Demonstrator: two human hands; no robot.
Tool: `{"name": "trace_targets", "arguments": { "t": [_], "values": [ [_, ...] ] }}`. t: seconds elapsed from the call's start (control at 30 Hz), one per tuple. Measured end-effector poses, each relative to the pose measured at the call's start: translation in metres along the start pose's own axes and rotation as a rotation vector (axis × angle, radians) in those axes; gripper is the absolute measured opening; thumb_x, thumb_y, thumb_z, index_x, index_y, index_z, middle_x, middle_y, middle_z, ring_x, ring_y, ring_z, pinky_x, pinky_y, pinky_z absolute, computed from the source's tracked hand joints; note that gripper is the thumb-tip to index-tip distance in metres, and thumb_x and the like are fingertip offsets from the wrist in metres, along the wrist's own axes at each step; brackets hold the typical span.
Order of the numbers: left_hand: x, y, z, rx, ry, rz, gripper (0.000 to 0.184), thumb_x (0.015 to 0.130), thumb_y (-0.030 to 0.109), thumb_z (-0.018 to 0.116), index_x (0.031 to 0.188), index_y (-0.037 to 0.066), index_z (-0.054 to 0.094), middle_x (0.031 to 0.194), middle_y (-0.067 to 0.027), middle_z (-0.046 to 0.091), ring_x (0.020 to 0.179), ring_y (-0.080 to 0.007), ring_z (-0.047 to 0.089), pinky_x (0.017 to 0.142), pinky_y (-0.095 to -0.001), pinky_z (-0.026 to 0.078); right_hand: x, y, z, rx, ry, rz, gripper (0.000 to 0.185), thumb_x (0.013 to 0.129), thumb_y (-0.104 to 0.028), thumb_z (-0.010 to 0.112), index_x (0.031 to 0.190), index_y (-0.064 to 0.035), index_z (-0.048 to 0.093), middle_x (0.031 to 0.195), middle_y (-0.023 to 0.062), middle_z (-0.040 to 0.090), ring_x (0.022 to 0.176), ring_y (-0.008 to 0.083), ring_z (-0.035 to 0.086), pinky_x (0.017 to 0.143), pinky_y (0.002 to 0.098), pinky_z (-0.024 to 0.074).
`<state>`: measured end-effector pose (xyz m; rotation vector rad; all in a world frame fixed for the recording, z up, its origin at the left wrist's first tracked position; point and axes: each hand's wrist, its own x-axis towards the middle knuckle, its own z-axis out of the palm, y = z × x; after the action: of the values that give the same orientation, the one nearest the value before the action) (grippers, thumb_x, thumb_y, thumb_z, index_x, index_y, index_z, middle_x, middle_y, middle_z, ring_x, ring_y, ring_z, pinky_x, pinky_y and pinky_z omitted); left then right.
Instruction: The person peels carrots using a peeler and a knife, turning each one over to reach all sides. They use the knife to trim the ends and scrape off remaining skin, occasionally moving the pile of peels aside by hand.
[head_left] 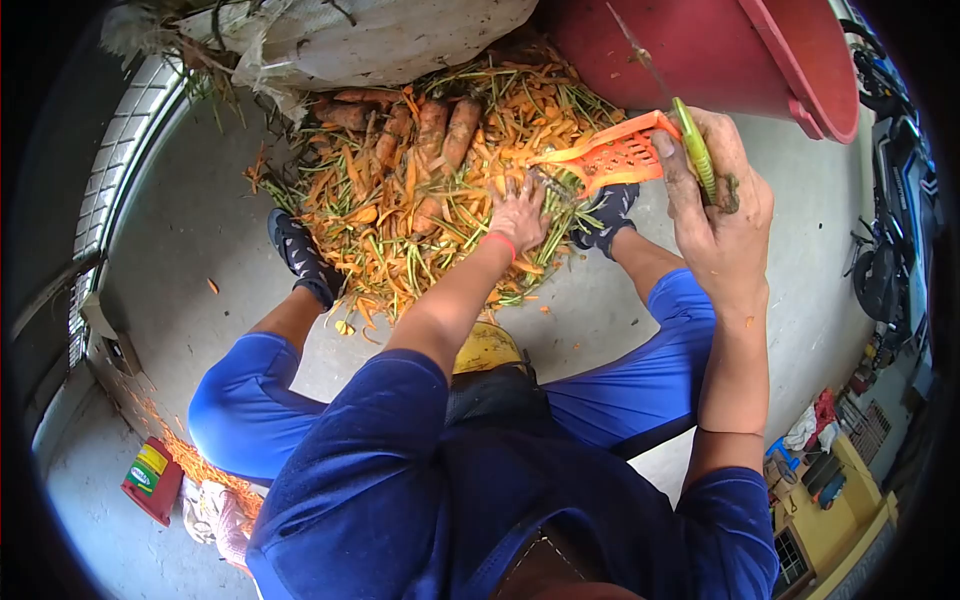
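Observation:
Fingers spread, my left hand [518, 215] lies on a heap of orange peelings and green stalks [385, 240] on the floor. My right hand [722, 190] is raised at the right of the heap, its fingers wrapped round the green handle of a knife [694, 145], whose thin blade points up and left. The same hand holds an orange slotted peeler [622, 158], its tip low over the heap's right edge. Several whole carrots [432, 130] lie at the back of the heap, beyond my left hand.
A white sack [380, 40] lies behind the heap, and a large red tub [700, 60] stands at the back right. My feet flank the heap. A red packet [153, 482] and orange shreds [190, 452] lie at the lower left. Small motorbike-like items [895, 220] stand far right.

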<state>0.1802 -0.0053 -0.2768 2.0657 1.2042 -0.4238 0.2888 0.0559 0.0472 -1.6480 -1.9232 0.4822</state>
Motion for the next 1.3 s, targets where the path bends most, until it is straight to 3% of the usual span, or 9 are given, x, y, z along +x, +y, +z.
{"name": "trace_targets", "arguments": {
  "t": [0.17,0.2,0.3,0.47,0.77,0.87,1.07,1.23,1.3],
  "values": [
    [-0.059,-0.034,-0.059,-0.208,0.25,-0.043,0.048,0.093,0.036,0.045,0.137,0.018,0.041,0.142,-0.0173,0.04,0.095,-0.027,0.066,0.069,-0.0427,0.056,-0.004,0.002,0.0,0.013,0.01,-0.001,0.019,0.084,-0.005,0.063,0.102,-0.0031,0.059,0.086,0.0124,0.062,0.072,0.0306,0.063,0.064,0.0327,0.0491],
    [-0.063,-0.05,-0.074,-0.231,0.299,-0.103,0.045,0.093,0.035,0.045,0.134,0.016,0.043,0.142,-0.0172,0.038,0.082,-0.0276,0.067,0.056,-0.0385,0.056,-0.004,0.002,0.001,0.01,0.02,-0.016,0.019,0.084,-0.005,0.063,0.102,-0.0033,0.059,0.086,0.0123,0.062,0.072,0.0305,0.063,0.064,0.0326,0.0491],
    [-0.045,-0.121,-0.055,0.112,0.497,-0.433,0.059,0.095,0.05,0.034,0.145,0.02,0.027,0.151,-0.0138,0.022,0.134,-0.032,0.034,0.109,-0.0607,0.017,-0.001,0.0,0.007,0.012,0.029,-0.075,0.019,0.083,-0.005,0.064,0.102,-0.0036,0.059,0.086,0.012,0.063,0.072,0.0301,0.062,0.064,0.0326,0.049],
    [-0.09,-0.16,0.001,0.001,0.257,-0.431,0.057,0.097,0.049,0.021,0.148,0.025,0.02,0.155,-0.0053,0.016,0.14,-0.0297,0.022,0.111,-0.0624,0.008,-0.003,-0.004,0.011,-0.002,-0.016,-0.068,0.019,0.084,-0.005,0.064,0.102,-0.0039,0.059,0.087,0.0116,0.063,0.072,0.0302,0.062,0.063,0.033,0.0488],
    [-0.184,-0.152,0.108,-0.539,0.6,-0.885,0.073,0.083,0.041,0.058,0.145,0.022,0.025,0.149,-0.0212,0.018,0.138,-0.0386,0.018,0.111,-0.0467,0.024,-0.003,-0.004,0.022,0.006,-0.04,-0.146,0.018,0.085,-0.006,0.062,0.102,-0.0051,0.058,0.085,0.0121,0.063,0.073,0.0312,0.063,0.064,0.0344,0.0494],
    [-0.185,-0.164,0.121,-0.947,0.227,-1.235,0.089,0.079,0.044,0.066,0.148,0.017,0.016,0.149,-0.026,0.014,0.137,-0.0422,0.02,0.11,-0.0491,0.026,-0.002,-0.007,0.023,0.003,-0.041,-0.149,0.018,0.085,-0.007,0.062,0.102,-0.0055,0.058,0.085,0.0122,0.063,0.073,0.0318,0.063,0.064,0.0348,0.0496],
    [-0.152,-0.146,0.04,-0.527,0.691,-0.876,0.085,0.076,0.03,0.064,0.146,0.015,0.018,0.15,-0.0209,0.016,0.136,-0.0409,0.024,0.105,-0.0556,0.032,-0.004,-0.01,0.026,0.014,-0.047,-0.152,0.018,0.085,-0.007,0.063,0.102,-0.0067,0.058,0.083,0.0124,0.064,0.073,0.0321,0.063,0.063,0.0353,0.0496],
    [-0.121,-0.203,0.029,-0.408,0.062,-0.848,0.063,0.088,0.033,0.043,0.147,0.024,0.024,0.157,0.0019,0.01,0.136,-0.0262,0.034,0.11,-0.0639,0.013,-0.002,-0.01,0.029,-0.031,-0.06,-0.132,0.018,0.085,-0.007,0.063,0.102,-0.0066,0.058,0.083,0.0131,0.064,0.073,0.0323,0.063,0.063,0.0359,0.0496],
    [-0.124,-0.241,0.018,-0.786,-0.012,-0.906,0.06,0.087,0.039,0.045,0.143,0.021,0.035,0.15,-0.009,0.031,0.126,-0.0256,0.047,0.104,-0.0516,0.034,-0.003,-0.008,0.028,-0.037,-0.062,-0.13,0.018,0.085,-0.008,0.062,0.102,-0.0065,0.058,0.083,0.0134,0.064,0.073,0.0327,0.063,0.063,0.0359,0.0496]
  ]
}}
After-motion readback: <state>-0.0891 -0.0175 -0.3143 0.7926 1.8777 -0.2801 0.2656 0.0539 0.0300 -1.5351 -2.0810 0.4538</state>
